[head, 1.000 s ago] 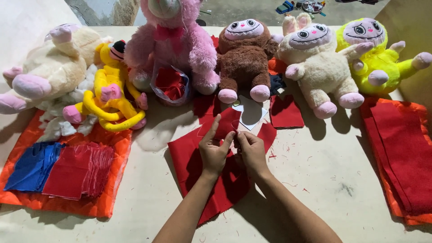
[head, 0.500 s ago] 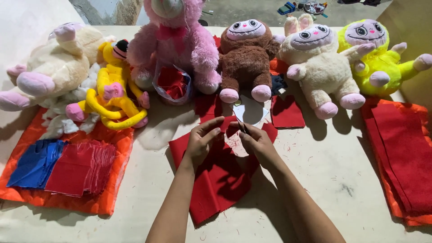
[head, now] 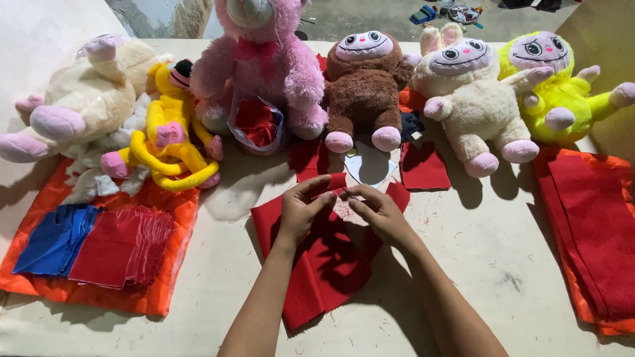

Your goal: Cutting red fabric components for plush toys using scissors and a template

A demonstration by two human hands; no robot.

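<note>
A sheet of red felt [head: 317, 271] lies on the pale table [head: 489, 258] in front of me. My left hand [head: 301, 208] pinches the sheet's upper edge near the middle, fingers curled on the cloth. My right hand [head: 377, 213] rests close beside it, fingertips pressing on a small pale pink patch [head: 344, 208] of the felt. Between the two hands a thin pin or needle seems to show, too small to be sure. A white paper cut-out [head: 369, 165] lies just beyond the hands.
Plush toys line the back: cream [head: 86, 99], yellow monkey [head: 169, 129], pink [head: 258, 59], brown [head: 364, 82], cream rabbit [head: 473, 99], yellow-green [head: 555, 82]. Blue [head: 56, 238] and red [head: 119, 248] felt stacks lie on orange cloth at left. Red felt [head: 595, 225] is piled at right.
Both hands have shifted slightly along the felt's upper edge; the left hand's fingers, spread flat before, are now curled into a pinch. The toys and stacks have not moved.
</note>
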